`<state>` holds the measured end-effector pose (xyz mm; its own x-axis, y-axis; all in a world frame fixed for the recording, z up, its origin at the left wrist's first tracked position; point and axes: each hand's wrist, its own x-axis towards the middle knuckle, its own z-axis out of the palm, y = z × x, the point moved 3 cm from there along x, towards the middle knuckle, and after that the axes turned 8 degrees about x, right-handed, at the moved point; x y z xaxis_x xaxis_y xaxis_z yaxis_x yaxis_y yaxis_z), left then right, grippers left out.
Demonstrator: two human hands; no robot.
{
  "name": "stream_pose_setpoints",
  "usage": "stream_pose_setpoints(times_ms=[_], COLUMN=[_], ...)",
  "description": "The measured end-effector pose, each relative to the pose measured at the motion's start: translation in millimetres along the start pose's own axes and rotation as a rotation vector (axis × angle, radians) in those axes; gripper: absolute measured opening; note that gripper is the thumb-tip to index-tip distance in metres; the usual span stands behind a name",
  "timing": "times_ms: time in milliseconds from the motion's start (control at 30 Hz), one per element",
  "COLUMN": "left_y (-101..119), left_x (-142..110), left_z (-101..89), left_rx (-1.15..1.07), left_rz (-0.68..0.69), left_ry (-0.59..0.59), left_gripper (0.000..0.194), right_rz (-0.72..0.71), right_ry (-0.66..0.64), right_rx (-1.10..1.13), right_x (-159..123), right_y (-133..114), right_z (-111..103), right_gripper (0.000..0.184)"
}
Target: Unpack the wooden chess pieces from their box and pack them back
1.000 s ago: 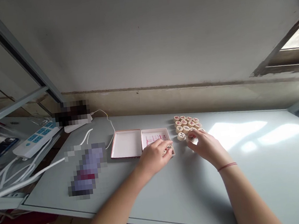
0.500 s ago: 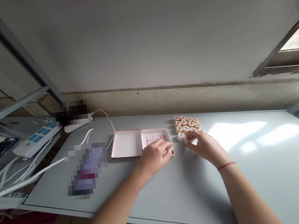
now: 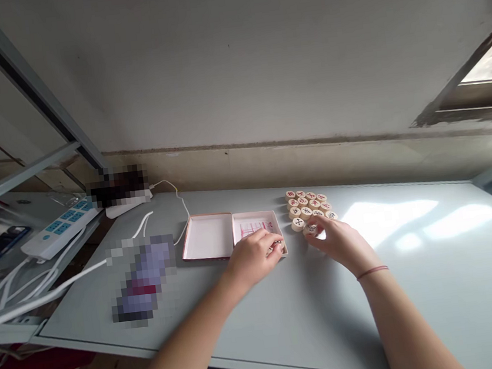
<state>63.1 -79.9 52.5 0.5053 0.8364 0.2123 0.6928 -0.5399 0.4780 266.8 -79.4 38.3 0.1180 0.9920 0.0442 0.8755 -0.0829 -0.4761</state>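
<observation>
My right hand (image 3: 335, 242) pinches a round wooden Chinese chess piece (image 3: 311, 230) between thumb and fingers at the near end of a block of pieces. Several pieces (image 3: 303, 201) stand there in rows, stacked, the farther ones with red characters and the nearer ones with black. My left hand (image 3: 254, 257) rests over the right half of an opened box (image 3: 207, 236), its thumb and fingertips closed on another piece (image 3: 278, 245) at the box's near right corner. Red printed lines show on the box's floor; the hand hides part of it.
Left of the box lies a blurred purple-grey item (image 3: 144, 282). White cables run past it to a power strip (image 3: 61, 224) with blue sockets. A white wall (image 3: 234, 79) backs the grey table (image 3: 279, 317). Sunlight glares on the table at right.
My right hand and its piece have shifted very slightly, settling against the near row. My left hand stays at the box, almost unmoved.
</observation>
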Motion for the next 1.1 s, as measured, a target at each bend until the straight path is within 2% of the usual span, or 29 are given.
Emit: stream_pose_setpoints(times_ms=[233,533,1100], left_y=[1.2,-1.9,-6.0], left_x=[-0.1,0.5,3.2], left_z=[-1.7,1.8,-0.9], left_rx=[0.004,0.014,0.039], left_rz=[-0.012,0.001,0.008], left_ry=[-0.021,-0.019,0.049], left_gripper=[0.022,0.022,0.022], right_rz=[0.010,0.004,0.038], right_ry=[-0.034,0.007,-0.021], right_rx=[-0.003,-0.023,0.003], right_x=[-0.1,1.1,5.4], right_y=[-2.0,-0.7,1.1], right_z=[-3.2,-1.9,0.5], right_gripper=[0.017,0.011,0.013])
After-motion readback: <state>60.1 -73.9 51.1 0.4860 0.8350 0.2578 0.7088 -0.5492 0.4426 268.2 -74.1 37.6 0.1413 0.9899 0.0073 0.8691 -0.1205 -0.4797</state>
